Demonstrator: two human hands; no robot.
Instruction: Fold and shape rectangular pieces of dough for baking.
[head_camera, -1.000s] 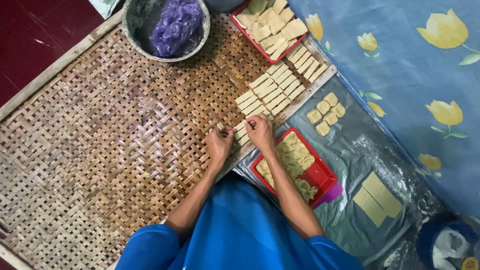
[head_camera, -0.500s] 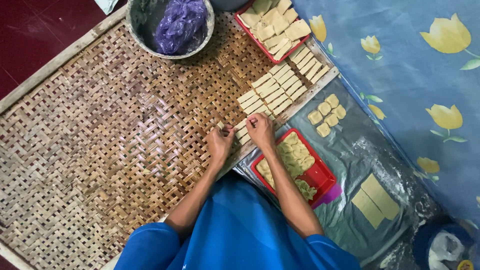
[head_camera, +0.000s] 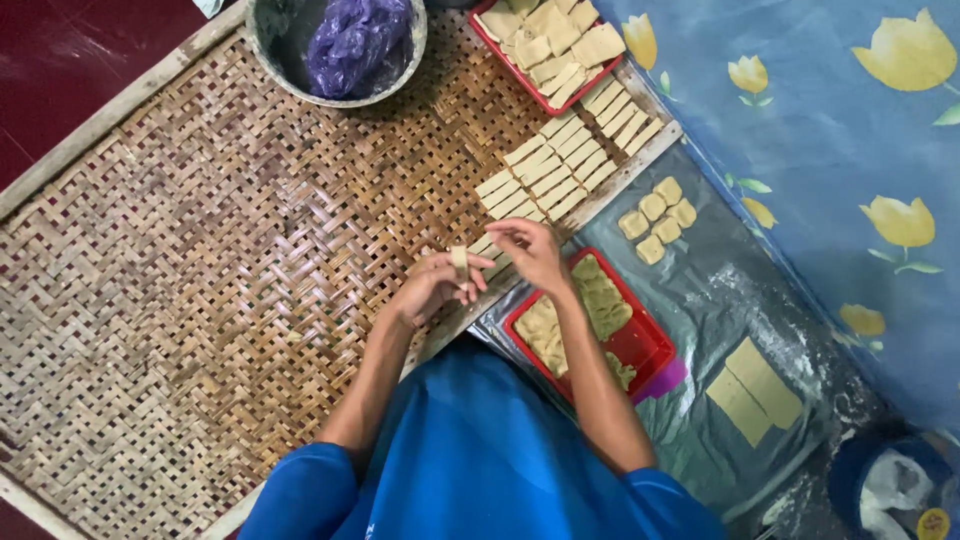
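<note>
My left hand (head_camera: 432, 285) pinches a small pale dough strip (head_camera: 459, 260) upright between its fingers, above the woven bamboo tray (head_camera: 200, 270). My right hand (head_camera: 533, 252) hovers just right of it, fingers curled near the strip; whether it touches the strip I cannot tell. Rows of flat pale dough pieces (head_camera: 560, 160) lie on the tray beyond both hands. A red tray (head_camera: 650, 350) with more dough sits under my right forearm.
A grey bowl (head_camera: 290, 70) holding a purple plastic bag (head_camera: 360, 45) stands at the top. Another red tray of dough (head_camera: 550, 45) is beside it. Several dough squares (head_camera: 655, 215) and flat sheets (head_camera: 755, 390) lie on floury grey plastic. Blue flowered cloth (head_camera: 850, 130) lies at the right.
My hands have lifted slightly off the tray and drawn closer to my body. A dough strip now stands up in my left fingers. The view has shifted a little.
</note>
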